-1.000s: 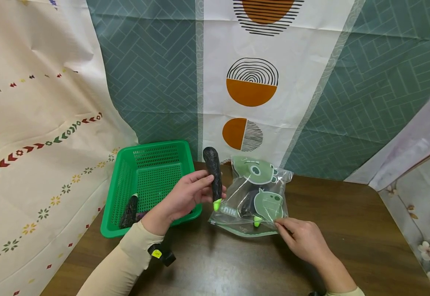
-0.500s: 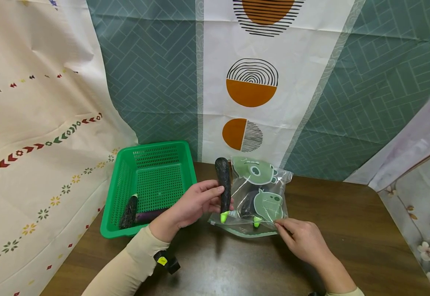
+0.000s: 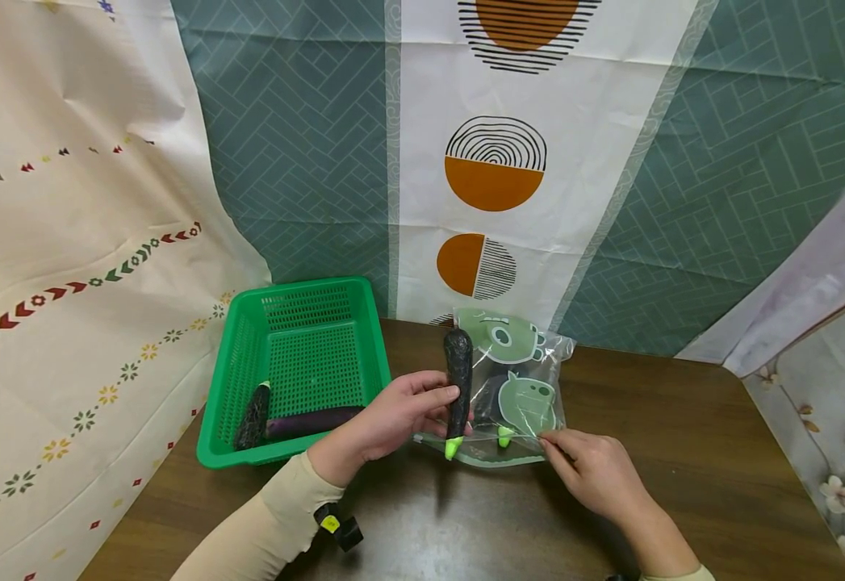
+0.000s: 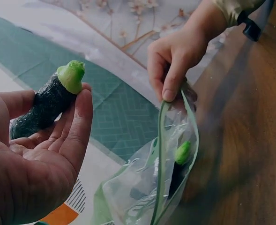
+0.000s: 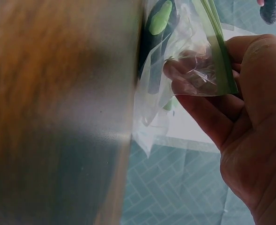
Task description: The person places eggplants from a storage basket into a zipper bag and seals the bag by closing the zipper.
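My left hand [image 3: 402, 415] grips a dark, wrinkled eggplant [image 3: 458, 379] between thumb and fingers, its bright green stem end pointing down toward me. The eggplant is above the left part of a clear zip bag [image 3: 483, 461] printed with green cartoon animals. At the bag's right corner, my right hand [image 3: 596, 468] pinches the green zip edge [image 5: 222, 61]. In the left wrist view the bag's mouth stands parted, and another dark eggplant with a green stem [image 4: 182, 153] is inside. My left hand's eggplant [image 4: 46, 105] is outside the bag.
A green plastic basket [image 3: 378, 347] stands to the left, holding a dark wrinkled eggplant [image 3: 253, 418] and a smooth purple one [image 3: 313, 422]. The brown wooden table [image 3: 683, 436] extends to the right. A patterned cloth [image 3: 320, 161] hangs behind.
My left hand has carried the eggplant right and toward me, from near the basket to over the bag's left part. The purple eggplant has come into view. My right hand stays at the bag's corner.
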`<move>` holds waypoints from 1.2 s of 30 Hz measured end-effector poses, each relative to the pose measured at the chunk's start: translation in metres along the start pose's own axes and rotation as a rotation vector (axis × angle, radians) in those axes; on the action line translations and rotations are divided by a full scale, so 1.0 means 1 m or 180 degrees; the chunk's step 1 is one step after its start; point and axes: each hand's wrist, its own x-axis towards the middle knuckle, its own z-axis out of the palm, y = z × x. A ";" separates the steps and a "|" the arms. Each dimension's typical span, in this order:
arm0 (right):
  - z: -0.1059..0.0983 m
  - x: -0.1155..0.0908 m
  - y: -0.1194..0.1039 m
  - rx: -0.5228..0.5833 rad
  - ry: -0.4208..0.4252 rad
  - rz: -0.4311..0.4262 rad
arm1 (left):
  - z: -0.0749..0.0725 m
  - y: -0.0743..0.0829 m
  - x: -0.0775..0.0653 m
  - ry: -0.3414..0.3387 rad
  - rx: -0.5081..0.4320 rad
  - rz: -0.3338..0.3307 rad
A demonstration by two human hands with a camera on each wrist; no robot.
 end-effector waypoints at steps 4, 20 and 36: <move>0.000 0.000 -0.001 0.0004 -0.0011 0.0032 | 0.004 -0.005 0.001 -0.0052 -0.0034 -0.0074; -0.001 0.001 0.001 -0.0031 -0.0034 0.0029 | 0.013 -0.025 0.010 -0.0132 0.0148 -0.0391; 0.000 0.001 -0.001 -0.0037 -0.0003 0.0057 | 0.027 -0.037 0.012 -0.0136 0.0612 -0.0518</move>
